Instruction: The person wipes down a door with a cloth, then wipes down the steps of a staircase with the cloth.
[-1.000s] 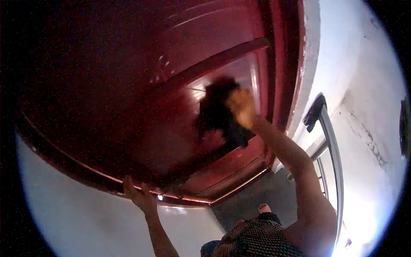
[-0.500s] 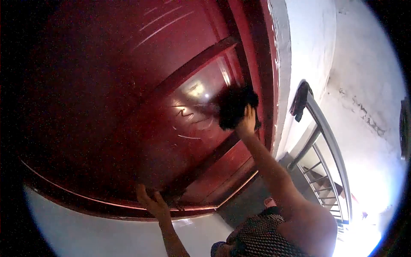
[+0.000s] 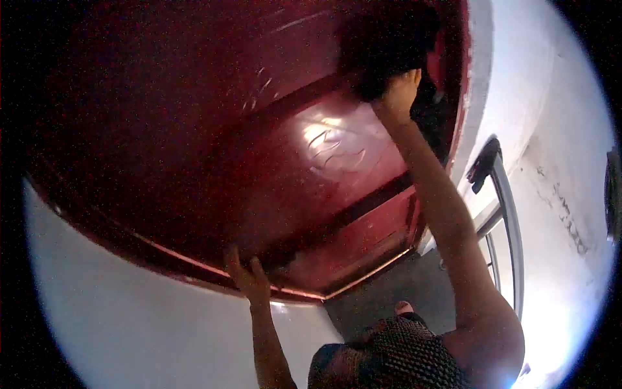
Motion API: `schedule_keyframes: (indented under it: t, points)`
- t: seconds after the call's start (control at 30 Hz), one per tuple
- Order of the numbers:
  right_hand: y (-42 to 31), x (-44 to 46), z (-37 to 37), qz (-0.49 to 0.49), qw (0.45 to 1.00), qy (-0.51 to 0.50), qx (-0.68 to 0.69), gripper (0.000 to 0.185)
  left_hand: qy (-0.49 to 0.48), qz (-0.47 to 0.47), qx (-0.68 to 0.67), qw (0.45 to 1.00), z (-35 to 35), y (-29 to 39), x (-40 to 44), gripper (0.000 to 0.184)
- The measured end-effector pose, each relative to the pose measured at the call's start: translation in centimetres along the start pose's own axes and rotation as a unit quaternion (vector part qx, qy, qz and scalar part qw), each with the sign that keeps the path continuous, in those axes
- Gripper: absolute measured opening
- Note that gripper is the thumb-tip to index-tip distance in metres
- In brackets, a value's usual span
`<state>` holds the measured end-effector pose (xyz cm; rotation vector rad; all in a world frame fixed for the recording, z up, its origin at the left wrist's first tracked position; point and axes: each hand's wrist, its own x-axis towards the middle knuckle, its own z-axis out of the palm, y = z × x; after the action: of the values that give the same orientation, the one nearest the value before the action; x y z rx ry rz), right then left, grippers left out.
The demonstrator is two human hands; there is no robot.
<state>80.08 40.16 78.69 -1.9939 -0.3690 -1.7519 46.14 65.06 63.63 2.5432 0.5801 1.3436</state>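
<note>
"So, where do we find the dark cloth [image 3: 389, 42]?"

"We see it right of centre at the top of the frame, apparently against the red door [image 3: 175, 142]. We judge it light, soft and limp, nothing fragile, so we would take hold of it anywhere, best in a bunched fold near its middle."

"Which way does it point?"

"We can make out no firm long axis. The dark mass seems to trail from the top of the frame toward the right, down beside the wrist, but shadow blurs its outline."

"And our hands?"

"Our right hand [image 3: 402, 94], just below the cloth's middle, has bent fingers holding it; how tightly the tips close, we cannot tell. Our left hand [image 3: 249, 279], lower and left of centre, has its visible fingers apart at the door's edge; we cannot tell whether they grip."

"What lies farther out?"

"We have a metal railing [image 3: 510, 227] at the right with a dark item [image 3: 483, 163] on its end, the stained white wall [image 3: 538, 123] behind it, and grey floor [image 3: 382, 288] at lower centre."
</note>
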Motion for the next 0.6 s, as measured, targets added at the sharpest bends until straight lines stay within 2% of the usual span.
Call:
schedule_keyframes:
  t: [0.07, 0.1, 0.17, 0.2, 0.27, 0.3, 0.37, 0.4, 0.47, 0.5, 0.57, 0.6]
  points:
    - [-3.9, -2.1, 0.1, 0.039, 0.997, 0.038, 0.063, 0.031, 0.02, 0.0, 0.0, 1.0, -0.5, -1.4, -0.9, 0.046]
    - [-7.3, -4.2, -1.0, 0.073, 0.99, 0.002, 0.124, 0.031, 0.018, -0.009, 0.005, 1.0, -0.2, -2.6, -1.3, 0.046]
    - [-14.7, -8.5, -3.1, 0.108, 0.956, -0.129, 0.242, 0.032, 0.054, -0.103, -0.21, 0.971, 0.6, -5.0, -2.7, 0.047]
    - [-18.7, -10.4, -3.6, 0.098, 0.93, -0.193, 0.297, 0.033, 0.036, -0.106, -0.213, 0.971, 0.1, -5.4, -3.0, 0.047]
    - [-26.7, -13.0, -3.8, 0.036, 0.886, -0.237, 0.397, 0.034, 0.02, -0.198, -0.221, 0.955, -0.9, -6.0, -3.1, 0.051]
    - [-29.3, -14.2, -3.8, 0.019, 0.868, -0.247, 0.43, 0.034, 0.006, -0.199, -0.227, 0.953, -1.2, -6.5, -3.3, 0.051]
    - [-33.4, -15.9, -4.2, -0.036, 0.84, -0.266, 0.472, 0.035, 0.062, -0.079, -0.178, 0.979, -2.4, -7.5, -4.0, 0.051]
    - [-34.6, -17.0, -4.7, -0.061, 0.827, -0.28, 0.484, 0.036, 0.054, -0.083, -0.18, 0.979, -2.9, -7.2, -4.0, 0.051]
    - [-36.0, -19.7, -5.6, -0.108, 0.803, -0.316, 0.494, 0.037, 0.168, -0.123, -0.068, 0.976, -4.4, -5.9, -3.9, 0.053]
    - [-36.2, -21.2, -5.9, -0.126, 0.791, -0.337, 0.495, 0.037, 0.159, -0.128, -0.067, 0.977, -4.9, -5.2, -3.8, 0.053]
    - [-35.3, -24.7, -6.6, -0.156, 0.768, -0.379, 0.492, 0.039, 0.187, -0.131, -0.053, 0.972, -5.4, -4.2, -3.6, 0.068]
    - [-34.6, -26.5, -6.7, -0.167, 0.755, -0.4, 0.492, 0.039, 0.17, -0.147, -0.064, 0.972, -5.2, -5.0, -3.9, 0.069]
